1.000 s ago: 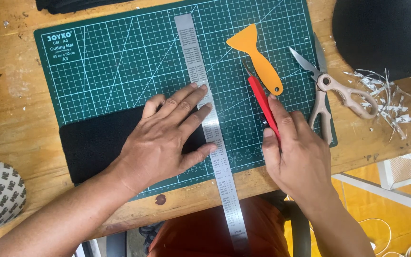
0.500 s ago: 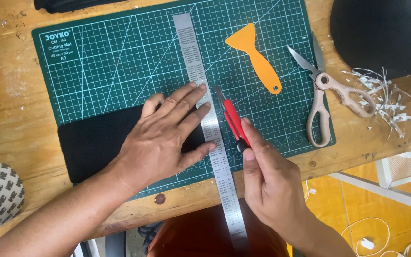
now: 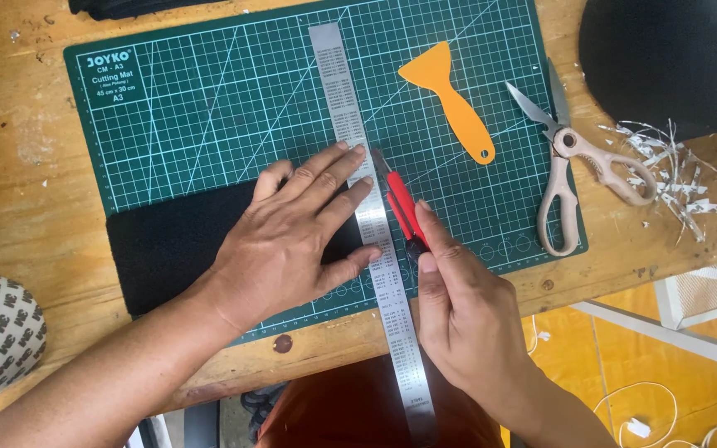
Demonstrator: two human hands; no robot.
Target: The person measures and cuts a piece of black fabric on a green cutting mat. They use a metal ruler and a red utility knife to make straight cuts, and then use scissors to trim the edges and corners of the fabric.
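Black fabric strip lies across the lower part of the green cutting mat, its left end running off the mat onto the wooden desk; its right end is hidden under the left hand and the ruler.

Landmark: cutting mat. Entries largest to smallest.
- Desk: bare wood around the mat; dark cloth off the mat's upper right corner; pale paper scraps just right of the mat.
- Steel ruler: runs top to bottom through the mat's middle, lower end overhanging the desk edge.
- Left hand: spread flat, palm on the fabric, fingertips pressing the ruler. Holds nothing.
- Right hand: closed around a red utility knife, index finger along its back; blade tip at the ruler's right edge, mid-mat, close to the left fingertips.
- Scissors: at the mat's right edge, blades spread.
- Orange scraper: upper right of the mat.

Risk (judgement): the left fingertips lie at the cutting edge of the ruler; if the blade rides up over the steel, it reaches them. If pressure slackens, the ruler could pivot and the cut wander.

Change against earlier frames: the knife was further right of the ruler, near the scraper; it has since come in against the ruler edge. Left hand and ruler unchanged.
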